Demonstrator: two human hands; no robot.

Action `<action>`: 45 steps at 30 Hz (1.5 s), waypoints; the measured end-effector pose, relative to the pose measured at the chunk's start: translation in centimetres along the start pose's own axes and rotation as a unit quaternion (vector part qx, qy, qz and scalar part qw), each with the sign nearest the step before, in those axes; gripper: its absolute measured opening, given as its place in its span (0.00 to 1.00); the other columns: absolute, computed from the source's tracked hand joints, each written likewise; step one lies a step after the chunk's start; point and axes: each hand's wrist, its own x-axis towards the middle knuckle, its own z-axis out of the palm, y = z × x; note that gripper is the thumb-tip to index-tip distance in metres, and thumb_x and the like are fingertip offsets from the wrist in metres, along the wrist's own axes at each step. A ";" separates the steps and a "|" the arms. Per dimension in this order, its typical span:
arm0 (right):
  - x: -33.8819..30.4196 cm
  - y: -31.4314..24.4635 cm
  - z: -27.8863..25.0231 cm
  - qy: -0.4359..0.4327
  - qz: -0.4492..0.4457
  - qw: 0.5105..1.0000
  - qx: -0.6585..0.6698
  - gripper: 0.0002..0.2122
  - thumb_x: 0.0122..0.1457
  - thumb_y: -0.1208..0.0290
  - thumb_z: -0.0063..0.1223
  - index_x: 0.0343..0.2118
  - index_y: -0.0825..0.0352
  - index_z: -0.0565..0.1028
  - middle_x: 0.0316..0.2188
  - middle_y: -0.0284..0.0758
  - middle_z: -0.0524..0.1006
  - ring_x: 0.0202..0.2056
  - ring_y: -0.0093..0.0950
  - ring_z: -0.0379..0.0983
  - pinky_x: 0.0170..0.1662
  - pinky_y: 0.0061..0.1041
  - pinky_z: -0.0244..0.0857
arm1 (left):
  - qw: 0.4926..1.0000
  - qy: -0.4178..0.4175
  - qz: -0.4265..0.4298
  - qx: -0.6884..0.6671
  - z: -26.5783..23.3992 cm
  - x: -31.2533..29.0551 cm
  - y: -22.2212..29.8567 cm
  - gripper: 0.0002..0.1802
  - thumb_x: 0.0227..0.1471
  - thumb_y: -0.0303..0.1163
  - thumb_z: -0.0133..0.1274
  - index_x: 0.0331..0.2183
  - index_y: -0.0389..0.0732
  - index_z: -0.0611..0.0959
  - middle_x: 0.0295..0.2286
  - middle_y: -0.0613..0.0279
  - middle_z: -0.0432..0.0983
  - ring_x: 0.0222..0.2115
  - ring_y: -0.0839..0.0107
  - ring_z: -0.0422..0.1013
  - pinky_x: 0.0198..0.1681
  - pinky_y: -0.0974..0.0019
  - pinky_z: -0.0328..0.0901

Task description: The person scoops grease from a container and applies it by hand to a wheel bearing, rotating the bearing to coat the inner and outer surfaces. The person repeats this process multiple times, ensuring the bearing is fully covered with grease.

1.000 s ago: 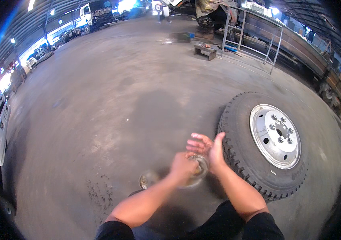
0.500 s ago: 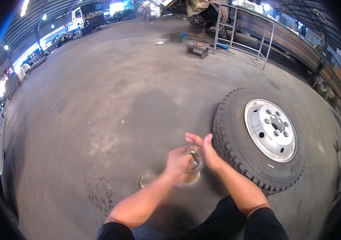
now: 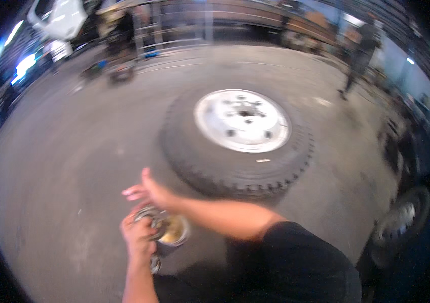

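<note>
My left hand (image 3: 135, 233) is closed around a shiny metal ring, which looks like a wheel bearing (image 3: 157, 222). Just above it, my right hand (image 3: 153, 193) has its fingers stretched out and its thumb raised; it is close to the bearing, and blur hides whether they touch. Below the hands stands a round tub (image 3: 178, 231) with yellowish-brown stuff in it, partly covered by the bearing. Another small round metal part (image 3: 155, 263) lies beside my left wrist, its shape smeared.
A large truck wheel (image 3: 210, 174) with a silver rim lies flat on the concrete floor beyond my right forearm. At the far right a person (image 3: 361, 53) in dark clothes stands near vehicles. Another wheel (image 3: 402, 218) is at the right edge. A metal frame (image 3: 172, 35) stands at the back.
My view has swung to the right, so the truck wheel and my hands appear further left. A person has come into view. The bearing stays in my left hand; my right hand remains outstretched.
</note>
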 end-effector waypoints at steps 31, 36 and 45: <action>-5.1 -4.2 -0.9 -0.110 -0.343 0.646 -0.673 0.24 0.54 0.43 0.47 0.25 0.61 0.82 0.62 0.42 0.59 0.64 0.45 0.48 0.64 0.53 0.35 | 0.977 -0.106 -0.146 0.111 -2.6 2.0 -1.0 0.11 0.39 0.17 0.50 0.31 0.31 0.78 0.24 0.59 0.76 0.23 0.71 0.72 0.25 0.68 0.67; -4.9 -3.6 1.5 -0.120 -0.319 0.651 -0.678 0.20 0.52 0.47 0.52 0.21 0.61 0.81 0.58 0.46 0.62 0.64 0.44 0.50 0.65 0.54 0.35 | 0.987 -0.029 -0.149 0.057 -3.9 1.0 -0.1 0.09 0.38 0.19 0.51 0.29 0.33 0.79 0.25 0.60 0.75 0.24 0.72 0.72 0.28 0.66 0.67; -5.2 -3.4 0.7 -0.107 -0.262 0.677 -0.679 0.24 0.58 0.44 0.43 0.24 0.62 0.82 0.56 0.45 0.65 0.64 0.44 0.48 0.65 0.55 0.34 | 0.994 0.010 -0.095 0.050 -3.5 1.6 -1.1 0.04 0.37 0.16 0.50 0.18 0.34 0.76 0.17 0.63 0.72 0.17 0.77 0.67 0.20 0.74 0.60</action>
